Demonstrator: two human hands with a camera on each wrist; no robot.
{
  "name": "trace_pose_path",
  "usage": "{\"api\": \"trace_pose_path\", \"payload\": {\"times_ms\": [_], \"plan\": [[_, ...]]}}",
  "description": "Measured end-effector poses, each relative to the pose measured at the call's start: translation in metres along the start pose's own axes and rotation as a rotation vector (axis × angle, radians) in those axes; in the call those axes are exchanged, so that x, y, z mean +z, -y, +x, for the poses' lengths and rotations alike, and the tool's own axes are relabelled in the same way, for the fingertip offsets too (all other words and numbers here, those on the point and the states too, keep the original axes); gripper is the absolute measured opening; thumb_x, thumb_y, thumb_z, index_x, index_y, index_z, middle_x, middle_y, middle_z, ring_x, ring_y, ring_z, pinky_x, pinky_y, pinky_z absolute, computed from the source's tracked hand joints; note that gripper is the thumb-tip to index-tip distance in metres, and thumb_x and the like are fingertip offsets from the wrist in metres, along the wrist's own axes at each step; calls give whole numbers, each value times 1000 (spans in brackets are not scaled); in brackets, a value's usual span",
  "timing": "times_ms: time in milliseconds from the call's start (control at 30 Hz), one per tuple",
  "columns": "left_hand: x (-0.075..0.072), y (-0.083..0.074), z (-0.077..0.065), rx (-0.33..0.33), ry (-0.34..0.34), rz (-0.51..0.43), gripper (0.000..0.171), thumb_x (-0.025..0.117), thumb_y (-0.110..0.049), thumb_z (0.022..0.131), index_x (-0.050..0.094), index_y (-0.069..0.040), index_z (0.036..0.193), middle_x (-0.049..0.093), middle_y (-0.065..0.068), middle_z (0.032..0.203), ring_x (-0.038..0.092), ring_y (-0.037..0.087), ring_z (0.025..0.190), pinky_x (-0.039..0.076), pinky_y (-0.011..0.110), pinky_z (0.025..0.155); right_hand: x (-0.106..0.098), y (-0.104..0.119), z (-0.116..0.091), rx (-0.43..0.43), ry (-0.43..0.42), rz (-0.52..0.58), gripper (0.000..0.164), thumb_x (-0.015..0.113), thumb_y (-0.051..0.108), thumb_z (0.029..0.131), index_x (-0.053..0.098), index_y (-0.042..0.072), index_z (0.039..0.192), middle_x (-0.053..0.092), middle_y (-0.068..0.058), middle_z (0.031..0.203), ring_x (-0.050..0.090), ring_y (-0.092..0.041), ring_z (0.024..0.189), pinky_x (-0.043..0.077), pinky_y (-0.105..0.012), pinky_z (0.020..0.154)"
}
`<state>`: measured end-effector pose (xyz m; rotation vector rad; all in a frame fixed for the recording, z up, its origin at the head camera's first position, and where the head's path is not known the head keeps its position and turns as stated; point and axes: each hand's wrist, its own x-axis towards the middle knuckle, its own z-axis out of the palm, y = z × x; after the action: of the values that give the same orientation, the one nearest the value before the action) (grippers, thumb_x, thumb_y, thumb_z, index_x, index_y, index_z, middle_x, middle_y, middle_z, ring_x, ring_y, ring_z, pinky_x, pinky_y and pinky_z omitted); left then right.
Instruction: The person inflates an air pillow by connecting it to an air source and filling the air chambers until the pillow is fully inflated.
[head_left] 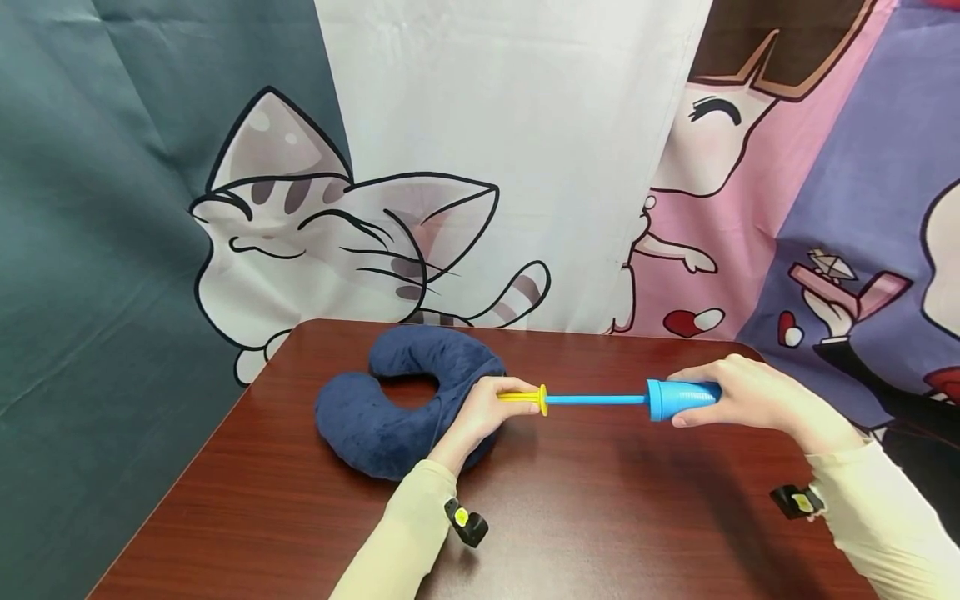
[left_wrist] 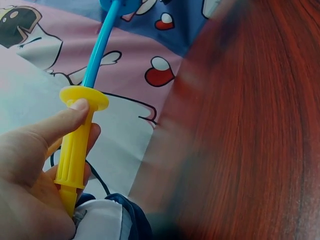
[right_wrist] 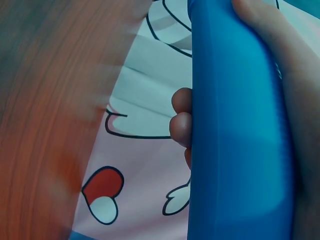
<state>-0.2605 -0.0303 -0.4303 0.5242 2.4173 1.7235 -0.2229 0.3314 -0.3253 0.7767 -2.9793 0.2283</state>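
Both hands hold a hand pump, the kind used for balloons, level above the table with its thin blue rod (head_left: 596, 400) drawn out. My left hand (head_left: 491, 410) grips the yellow end piece (left_wrist: 74, 150), thumb pressed just under its round flange, fingers wrapped behind. Around the blue barrel (head_left: 671, 400) curl the fingers and thumb of my right hand (head_left: 738, 396). The barrel (right_wrist: 240, 125) fills much of the right wrist view, with fingertips (right_wrist: 180, 129) showing at its left side. Behind the left hand, a navy U-shaped neck pillow (head_left: 375, 437) lies on the table, partly covered by that hand.
The dark reddish-brown wooden table (head_left: 585, 517) spreads beneath both hands. Along its back edge hangs a printed cloth (head_left: 517, 108) with a cartoon cat and other figures. A small black wrist device (head_left: 467, 522) sits at the left sleeve, another device (head_left: 798, 502) at the right.
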Motion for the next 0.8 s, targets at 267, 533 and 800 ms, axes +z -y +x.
{"api": "trace_pose_path", "payload": {"times_ms": [267, 533, 800], "plan": [[-5, 4, -1, 44, 3, 14, 28, 78, -23, 85, 76, -15, 112, 74, 5, 111, 64, 12, 93, 54, 25, 82, 7, 6, 8, -19, -16, 14, 54, 80, 61, 70, 75, 26, 111, 70, 16, 88, 53, 1, 71, 44, -20, 59], [-2, 10, -2, 97, -67, 83, 28, 79, -24, 84, 76, -15, 110, 75, 5, 110, 67, 17, 97, 54, 25, 82, 20, 19, 27, -10, 20, -11, 63, 76, 69, 70, 74, 24, 114, 71, 11, 88, 55, -3, 72, 45, -22, 61], [1, 9, -1, 111, -104, 98, 27, 80, -22, 83, 76, -15, 109, 75, 5, 109, 67, 18, 96, 54, 25, 81, 28, 35, 44, -21, 46, 0, 65, 75, 68, 71, 73, 22, 116, 73, 8, 93, 57, -7, 75, 47, -25, 63]]}}
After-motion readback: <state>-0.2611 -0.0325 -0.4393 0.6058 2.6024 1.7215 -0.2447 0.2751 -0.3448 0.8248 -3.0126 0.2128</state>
